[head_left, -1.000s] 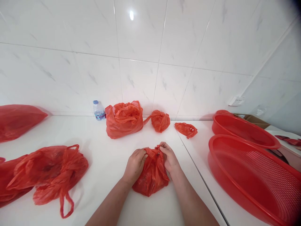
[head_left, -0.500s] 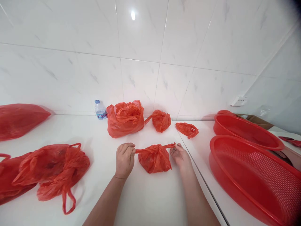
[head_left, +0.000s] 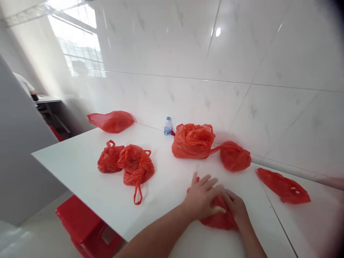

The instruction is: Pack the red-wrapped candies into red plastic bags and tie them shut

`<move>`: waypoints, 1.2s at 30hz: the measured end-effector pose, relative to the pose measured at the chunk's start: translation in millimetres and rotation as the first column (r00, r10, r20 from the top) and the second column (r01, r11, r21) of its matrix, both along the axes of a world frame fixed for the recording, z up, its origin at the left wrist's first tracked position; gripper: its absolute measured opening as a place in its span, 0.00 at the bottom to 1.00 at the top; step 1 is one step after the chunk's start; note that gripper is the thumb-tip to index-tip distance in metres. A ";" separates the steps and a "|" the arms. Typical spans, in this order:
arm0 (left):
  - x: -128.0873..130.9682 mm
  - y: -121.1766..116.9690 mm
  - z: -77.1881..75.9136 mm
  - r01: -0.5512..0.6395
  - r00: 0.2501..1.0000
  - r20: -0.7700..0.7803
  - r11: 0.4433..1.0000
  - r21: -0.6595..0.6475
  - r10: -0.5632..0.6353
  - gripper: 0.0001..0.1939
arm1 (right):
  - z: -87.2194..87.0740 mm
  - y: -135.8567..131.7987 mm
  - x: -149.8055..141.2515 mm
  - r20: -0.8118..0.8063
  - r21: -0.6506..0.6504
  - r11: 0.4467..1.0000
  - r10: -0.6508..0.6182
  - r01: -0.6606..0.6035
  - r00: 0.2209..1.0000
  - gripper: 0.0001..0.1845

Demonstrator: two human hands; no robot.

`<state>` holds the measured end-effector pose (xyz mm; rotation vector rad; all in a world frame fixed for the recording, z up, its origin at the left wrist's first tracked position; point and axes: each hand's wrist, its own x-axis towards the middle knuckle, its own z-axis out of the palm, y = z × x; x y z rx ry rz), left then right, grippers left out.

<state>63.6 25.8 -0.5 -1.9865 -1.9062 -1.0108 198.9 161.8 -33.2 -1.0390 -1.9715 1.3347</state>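
A small filled red plastic bag (head_left: pixel 220 220) rests on the white table, partly hidden under both hands. My left hand (head_left: pixel 202 199) lies over its upper side with the fingers spread and stretched out. At the bag's right side my right hand (head_left: pixel 238 208) has its fingers curled against the red plastic; some fingertips are hidden behind the left hand. Beyond them stand a larger red plastic bag (head_left: pixel 192 143) and a rounded red bundle (head_left: pixel 235 157). A crumpled red bag (head_left: pixel 283 186) with small holes lies to the right.
Two tied red bags, one on the left (head_left: pixel 109 157) and one beside it (head_left: pixel 138 166), lie on the white table (head_left: pixel 161 179). Farther back are another red bag (head_left: pixel 113 122) and a water bottle (head_left: pixel 168 127). A red stool (head_left: pixel 80 218) stands below the table's left edge.
The view has swung left, bringing the table's end and the stool into sight. My left hand let go of the bag's stretched handle and now spreads over the bag; both hands have come together.
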 end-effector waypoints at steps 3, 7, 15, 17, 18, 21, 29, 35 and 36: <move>3.7 -1.3 -3.0 0.054 0.998 0.051 0.966 -0.252 -0.042 0.32 | -4.0 5.9 2.2 0.011 0.051 0.995 -0.091 0.090 0.996 0.24; -8.3 -18.6 6.4 0.003 0.995 0.093 0.939 -0.345 0.031 0.20 | -7.0 16.2 10.7 -0.030 -0.067 0.977 -0.204 0.201 0.979 0.30; -82.5 -89.7 82.5 -0.458 0.843 0.281 0.886 -0.074 0.460 0.16 | 1.9 5.7 9.3 0.076 -0.068 0.982 -0.173 0.178 0.982 0.25; -105.3 -102.8 102.5 -0.601 0.772 0.290 0.798 0.041 0.566 0.15 | 0.6 6.6 9.0 0.085 -0.059 0.983 -0.166 0.171 0.982 0.25; -116.0 -108.8 110.0 -0.661 0.735 0.288 0.743 0.103 0.614 0.15 | -0.6 7.7 9.0 0.081 -0.054 0.984 -0.166 0.170 0.983 0.25; -143.3 -125.7 117.2 -0.790 0.613 0.231 0.589 0.169 0.756 0.18 | -4.2 10.7 9.1 0.060 -0.054 0.983 -0.170 0.174 0.984 0.25; -161.8 -147.4 64.4 -0.797 0.597 -0.202 0.601 -0.048 0.776 0.29 | -4.4 11.3 6.5 0.050 -0.015 0.985 -0.171 0.172 0.984 0.25; -176.9 -147.7 22.9 -0.713 0.701 -0.281 0.648 -0.266 0.656 0.27 | -7.9 3.7 -0.7 -0.122 0.040 0.984 -0.166 0.172 0.979 0.18; -183.2 -148.1 15.6 -0.711 0.703 -0.304 0.642 -0.286 0.643 0.23 | -7.9 2.5 -2.2 -0.140 0.042 0.984 -0.166 0.174 0.976 0.17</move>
